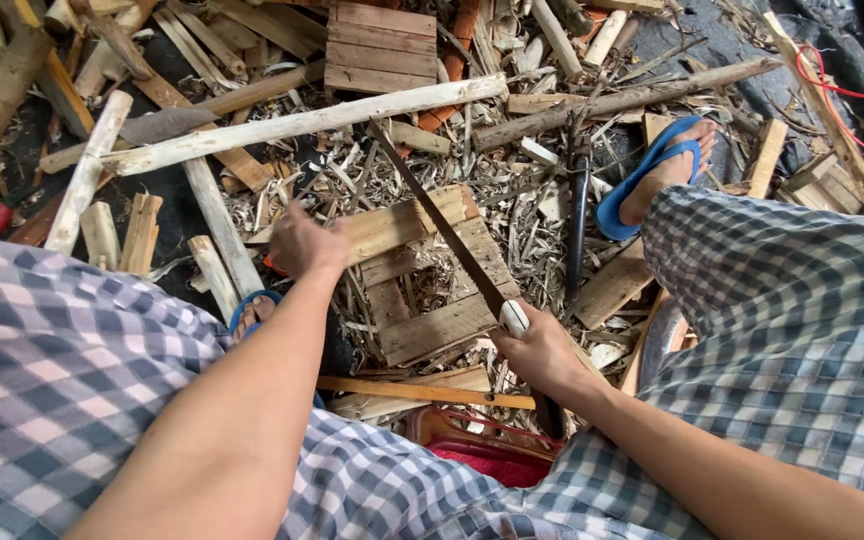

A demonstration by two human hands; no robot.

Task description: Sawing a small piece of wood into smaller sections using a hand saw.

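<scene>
Wooden slats nailed into a small pale pallet-like frame (422, 270) lie on the shaving-strewn ground between our knees. Our left hand (304, 243) rests on the frame's left edge, fingers curled down over a slat and pressing it. Our right hand (540, 350) is wrapped tightly around the pale handle of a long, dark, narrow-bladed hand saw (442, 225), whose blade runs diagonally up and left across the frame, lying on its top slats. Both legs wear checked cloth. Our right foot in a blue rubber sandal (652, 175) sits to the right of the frame, near a dark upright stick. A long peeled pale branch (302, 122) lies beyond the frame.
</scene>
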